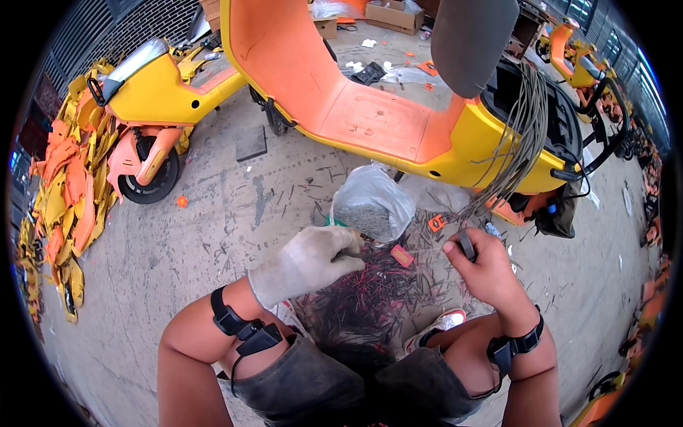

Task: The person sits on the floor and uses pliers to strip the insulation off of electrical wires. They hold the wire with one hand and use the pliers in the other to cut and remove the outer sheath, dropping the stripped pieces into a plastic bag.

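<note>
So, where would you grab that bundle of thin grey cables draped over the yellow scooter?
Probably around the middle of the grey cables, coming from the person's side: they hang down that flank of the scooter, strands running together there, while the lower ends splay loosely.

In the frame's lower half, the person wears a pale knit glove, black boxed forearm straps, dark shorts and white shoes.

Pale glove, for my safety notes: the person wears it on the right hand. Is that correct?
No, the person wears the pale glove on the left hand; the right hand is bare, as the head view shows.
</note>
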{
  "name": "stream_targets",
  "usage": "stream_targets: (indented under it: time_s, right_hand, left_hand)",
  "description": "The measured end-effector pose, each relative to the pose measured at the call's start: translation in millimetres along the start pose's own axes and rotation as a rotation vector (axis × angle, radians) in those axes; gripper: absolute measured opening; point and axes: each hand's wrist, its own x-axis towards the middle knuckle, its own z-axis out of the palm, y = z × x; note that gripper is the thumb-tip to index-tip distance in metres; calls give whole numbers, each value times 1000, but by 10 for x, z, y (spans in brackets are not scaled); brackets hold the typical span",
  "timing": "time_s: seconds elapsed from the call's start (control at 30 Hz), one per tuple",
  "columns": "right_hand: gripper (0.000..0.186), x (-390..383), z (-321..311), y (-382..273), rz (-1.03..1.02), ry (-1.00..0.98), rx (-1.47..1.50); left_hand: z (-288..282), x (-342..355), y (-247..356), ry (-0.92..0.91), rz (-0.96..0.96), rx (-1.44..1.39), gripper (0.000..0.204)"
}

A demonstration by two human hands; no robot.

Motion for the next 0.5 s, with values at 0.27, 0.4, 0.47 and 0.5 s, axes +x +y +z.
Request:
stream_targets:
  time_s: [0.27,0.4,0.47,0.5]
  right_hand:
    - [33,7,9,13,5,-18,31]
    - [32,6,10,39,32,-39,41]
    - [33,7,10,43,30,-40,43]
    - [33,7,15,25,30,-36,63]
  left_hand:
    - [83,-22,-146,67,204,-16,21]
    - [38,0,-60,11,29,-41,17]
    - [22,7,-24,-5,-41,-31,19]
    - [17,2,-13,10,-26,-40,19]
